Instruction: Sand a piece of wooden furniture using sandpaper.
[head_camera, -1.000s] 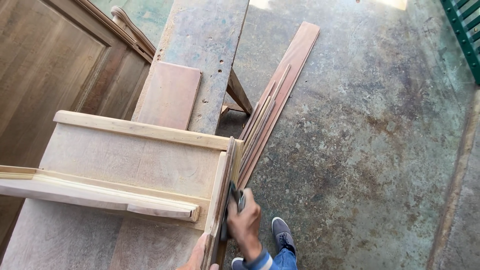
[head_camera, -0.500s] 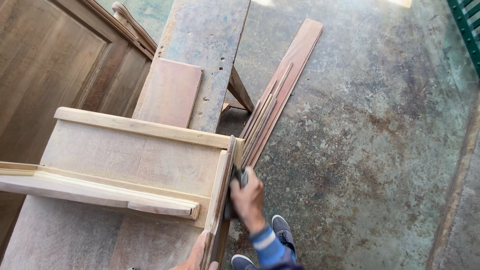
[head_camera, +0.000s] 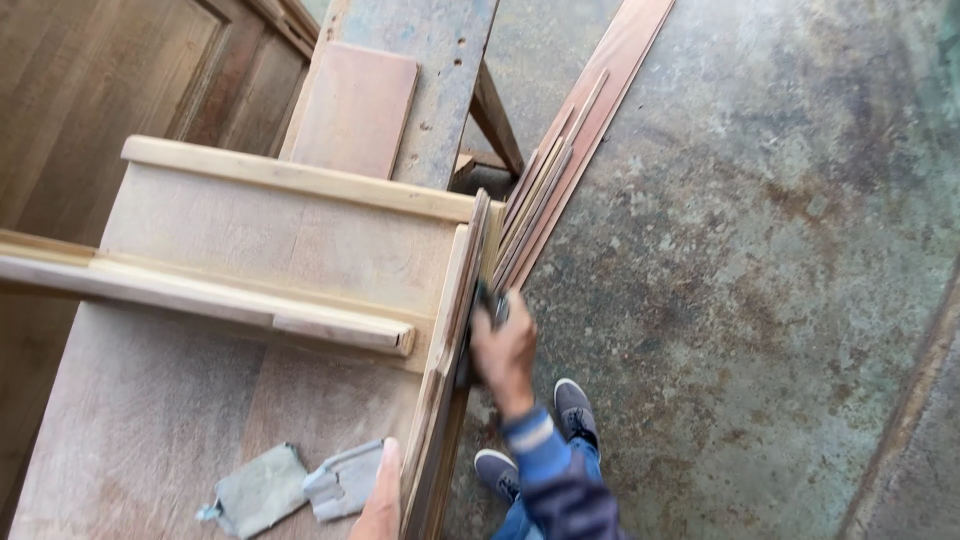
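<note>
Wooden frame piece (head_camera: 290, 250) lies flat on the tabletop (head_camera: 130, 420), its right edge overhanging toward the floor. Right hand (head_camera: 503, 350) is curled around a small dark pad (head_camera: 490, 300), probably a sanding block or folded abrasive, pressed against the outer side of that edge rail (head_camera: 455, 330). Left hand (head_camera: 378, 495) lies flat at the near end of the same rail, fingers straight and together, holding nothing, just bracing.

Step in hand, as I read it: sanding the frame's side edge, about midway along its length. Next stroke needs even pressure along the rail and the left hand holding the frame steady so it doesn't slide off the overhang.

Count:
- 2 grey sandpaper scraps (head_camera: 300, 485) on the tabletop, just beside the left hand
- 1 loose flat board (head_camera: 355, 105) at the far end, on a blue-grey plank (head_camera: 440, 60)
- 1 bundle of thin wood strips (head_camera: 560, 170) on a long board, slanting across the concrete floor (head_camera: 760, 300); can't count the strips exactly
- 2 shoes (head_camera: 575, 410) below the right arm
- panelled door (head_camera: 90, 90) at far left
</note>
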